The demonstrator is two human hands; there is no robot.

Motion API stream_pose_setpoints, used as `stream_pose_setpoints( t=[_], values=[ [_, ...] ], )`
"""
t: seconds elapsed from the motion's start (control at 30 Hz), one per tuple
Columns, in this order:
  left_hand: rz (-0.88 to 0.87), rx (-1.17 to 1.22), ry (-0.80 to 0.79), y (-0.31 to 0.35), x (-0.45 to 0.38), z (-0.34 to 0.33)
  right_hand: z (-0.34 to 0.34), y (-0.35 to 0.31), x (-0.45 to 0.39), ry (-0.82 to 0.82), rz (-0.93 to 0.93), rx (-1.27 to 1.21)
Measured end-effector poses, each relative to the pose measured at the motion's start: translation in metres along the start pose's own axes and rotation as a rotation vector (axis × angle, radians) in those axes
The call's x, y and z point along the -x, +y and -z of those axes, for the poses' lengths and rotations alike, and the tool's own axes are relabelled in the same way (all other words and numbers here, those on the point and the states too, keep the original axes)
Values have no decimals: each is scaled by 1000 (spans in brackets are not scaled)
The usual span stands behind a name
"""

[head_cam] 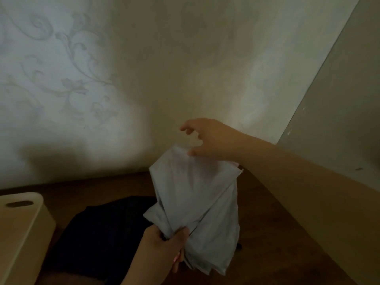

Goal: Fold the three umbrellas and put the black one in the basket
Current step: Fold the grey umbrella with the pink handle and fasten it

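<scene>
A light grey umbrella (197,202) stands collapsed in front of me, its loose canopy folds hanging around the shaft. My left hand (166,245) grips it low down, fingers curled round the gathered cloth. At the top edge of the canopy my right hand (205,138) pinches the fabric with thumb and a finger, the other fingers spread. A black umbrella (102,233) lies on the brown table (277,233) behind and left of the grey one. The cream basket (22,229) with a handle slot sits at the left edge.
A patterned wall rises right behind the table. A plain panel or door (339,99) stands at the right. The room is dim, and the third umbrella is not in view.
</scene>
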State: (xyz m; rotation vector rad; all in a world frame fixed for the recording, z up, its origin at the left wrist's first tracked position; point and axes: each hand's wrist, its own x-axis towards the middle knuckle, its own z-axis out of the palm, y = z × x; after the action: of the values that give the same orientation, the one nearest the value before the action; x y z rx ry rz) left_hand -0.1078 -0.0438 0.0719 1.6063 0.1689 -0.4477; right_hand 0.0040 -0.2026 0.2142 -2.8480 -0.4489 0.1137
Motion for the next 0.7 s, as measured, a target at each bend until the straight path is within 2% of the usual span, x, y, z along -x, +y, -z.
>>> stream_pose_setpoints(
  t=[0.07,0.13,0.23,0.3,0.37,0.5,0.6,0.7],
  values=[
    [10,-17,-27,-3,-5,0,-2,-15,-5,-55,152,9],
    [24,-48,-33,-9,-10,1,-10,-28,-13,-186,235,53],
    [61,-78,-48,-13,-10,3,-28,-37,-29,-404,257,161],
    [83,-112,-37,-12,-8,4,-35,-39,-36,-450,280,211],
    [111,-145,-41,-13,-9,6,-38,-42,-40,-377,344,230],
    [126,-234,-63,-6,-18,8,-59,-61,-49,-131,481,237],
    [81,-281,-69,4,-17,6,-78,-70,-57,-70,504,169],
    [27,-187,-50,2,-15,7,-82,-63,-58,-51,480,71]
  ],
)
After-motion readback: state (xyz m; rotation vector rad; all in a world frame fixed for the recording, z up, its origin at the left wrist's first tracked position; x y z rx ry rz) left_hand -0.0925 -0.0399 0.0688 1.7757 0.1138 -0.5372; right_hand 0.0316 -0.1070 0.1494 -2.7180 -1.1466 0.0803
